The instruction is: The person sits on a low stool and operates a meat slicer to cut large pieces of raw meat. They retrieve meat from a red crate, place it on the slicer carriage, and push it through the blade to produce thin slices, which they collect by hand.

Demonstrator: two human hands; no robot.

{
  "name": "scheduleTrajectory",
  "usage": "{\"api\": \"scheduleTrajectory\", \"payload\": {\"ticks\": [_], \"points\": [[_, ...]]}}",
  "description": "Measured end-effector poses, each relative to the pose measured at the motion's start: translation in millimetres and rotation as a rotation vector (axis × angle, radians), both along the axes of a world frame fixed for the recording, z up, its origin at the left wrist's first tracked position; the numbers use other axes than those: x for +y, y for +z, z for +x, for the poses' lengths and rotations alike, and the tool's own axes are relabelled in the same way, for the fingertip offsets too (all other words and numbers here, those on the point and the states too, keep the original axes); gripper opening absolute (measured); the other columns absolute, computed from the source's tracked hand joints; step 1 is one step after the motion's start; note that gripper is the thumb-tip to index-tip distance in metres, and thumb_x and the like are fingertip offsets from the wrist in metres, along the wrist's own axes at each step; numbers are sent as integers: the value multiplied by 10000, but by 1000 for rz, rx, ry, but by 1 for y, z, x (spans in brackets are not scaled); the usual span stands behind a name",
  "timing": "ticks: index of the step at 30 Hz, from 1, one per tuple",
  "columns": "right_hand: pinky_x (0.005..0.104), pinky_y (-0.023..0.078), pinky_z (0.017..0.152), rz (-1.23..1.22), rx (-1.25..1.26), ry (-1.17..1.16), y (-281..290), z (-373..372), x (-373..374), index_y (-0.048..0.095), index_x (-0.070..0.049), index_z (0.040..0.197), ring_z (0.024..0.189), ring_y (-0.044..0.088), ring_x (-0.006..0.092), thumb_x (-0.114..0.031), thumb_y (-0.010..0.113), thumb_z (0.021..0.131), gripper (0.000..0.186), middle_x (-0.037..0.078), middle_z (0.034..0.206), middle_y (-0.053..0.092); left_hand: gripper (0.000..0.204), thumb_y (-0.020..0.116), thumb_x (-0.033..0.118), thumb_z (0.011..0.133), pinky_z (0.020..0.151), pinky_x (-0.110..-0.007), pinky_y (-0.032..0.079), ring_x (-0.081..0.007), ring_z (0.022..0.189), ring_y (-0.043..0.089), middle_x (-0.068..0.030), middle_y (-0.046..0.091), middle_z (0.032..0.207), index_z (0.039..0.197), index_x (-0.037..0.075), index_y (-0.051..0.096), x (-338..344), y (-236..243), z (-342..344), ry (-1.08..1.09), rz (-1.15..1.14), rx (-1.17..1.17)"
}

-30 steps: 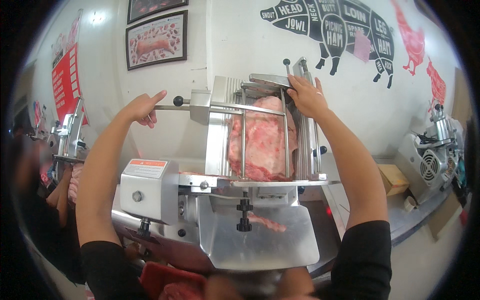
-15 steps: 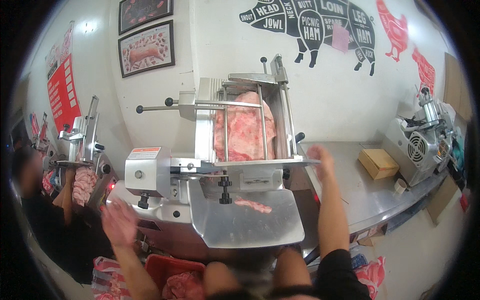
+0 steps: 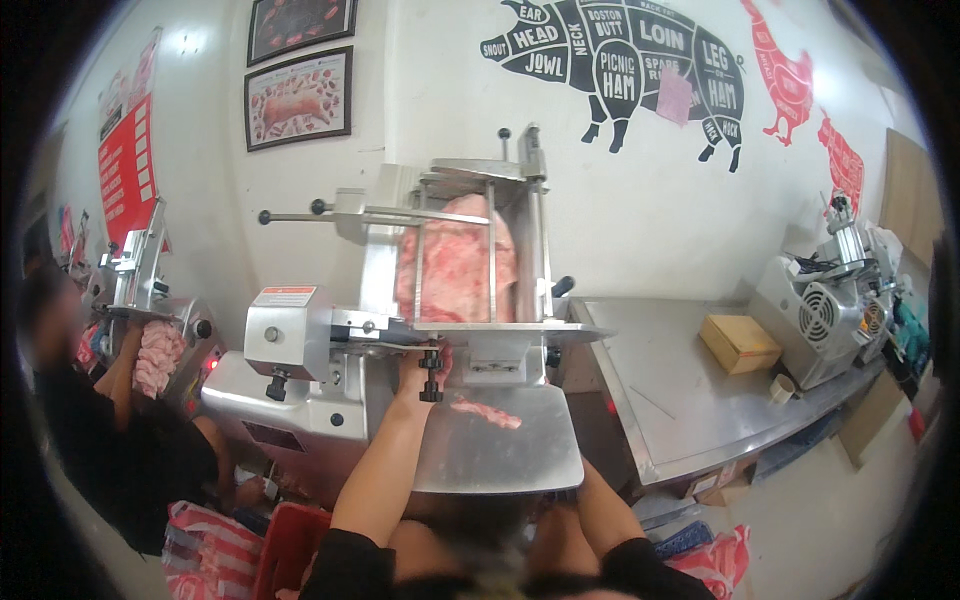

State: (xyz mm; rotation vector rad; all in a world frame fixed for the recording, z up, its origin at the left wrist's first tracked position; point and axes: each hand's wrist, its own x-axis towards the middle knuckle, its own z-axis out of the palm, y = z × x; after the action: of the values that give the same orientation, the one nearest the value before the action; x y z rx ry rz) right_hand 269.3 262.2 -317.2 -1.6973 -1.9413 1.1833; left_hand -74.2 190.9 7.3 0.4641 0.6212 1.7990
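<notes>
A large slab of raw meat (image 3: 458,262) sits behind the metal bars of the meat slicer's carriage (image 3: 575,333). My left hand (image 3: 410,374) reaches up beneath the carriage, behind a black adjusting knob (image 3: 430,388); its fingers are mostly hidden. Below it, a thin strip of meat (image 3: 487,411) lies on the slicer's metal tray (image 3: 497,460). My right forearm (image 3: 607,510) goes in under the tray's right corner, and the tray covers the hand itself.
On the left another person (image 3: 95,420) handles pale folded meat (image 3: 158,360) at a second slicer. A red bin (image 3: 290,550) and striped bag (image 3: 205,545) stand below. To the right, a steel table (image 3: 655,410) holds a cardboard box (image 3: 738,343) and another machine (image 3: 815,310).
My left hand has moved from the slicer's left side to beneath the carriage. My right hand has left the carriage's right end and dropped under the tray. The view has shifted slightly.
</notes>
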Motion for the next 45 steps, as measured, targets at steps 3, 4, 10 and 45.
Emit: {"api": "scheduleTrajectory", "payload": {"ticks": [3, 4, 10, 45], "points": [[434, 548, 794, 49, 88, -73, 3, 22, 26, 736, -30, 993, 916, 727, 256, -433, 600, 946, 428, 148, 1006, 763, 98, 712, 176, 933, 713, -299, 604, -189, 815, 681, -27, 694, 914, 986, 107, 667, 25, -16, -3, 41, 12, -91], [434, 549, 797, 91, 131, -108, 10, 38, 37, 737, -29, 994, 920, 729, 257, -434, 605, 943, 429, 151, 1009, 764, 95, 717, 176, 931, 698, -291, 604, -182, 789, 678, -22, 695, 900, 975, 108, 667, 30, -17, 1, 43, 22, -117], [408, 539, 697, 379, 252, -228, 186, 14, -3, 740, 5, 869, 719, 702, 237, -383, 666, 936, 401, 141, 748, 716, 75, 717, 181, 952, 616, -273, 547, -147, 696, 631, 9, 671, 844, 972, 130, 665, 14, -46, -26, 135, -70, -23], [509, 439, 1075, 817, 429, 415, 355, -183, -92, 409, -17, 1502, 1301, 512, 461, -192, 672, 909, 673, 261, 1391, 548, 184, 685, 238, 967, 688, -274, 527, -120, 835, 647, -11, 696, 982, 1100, 111, 681, 20, -45, -22, 126, 52, 266]]}}
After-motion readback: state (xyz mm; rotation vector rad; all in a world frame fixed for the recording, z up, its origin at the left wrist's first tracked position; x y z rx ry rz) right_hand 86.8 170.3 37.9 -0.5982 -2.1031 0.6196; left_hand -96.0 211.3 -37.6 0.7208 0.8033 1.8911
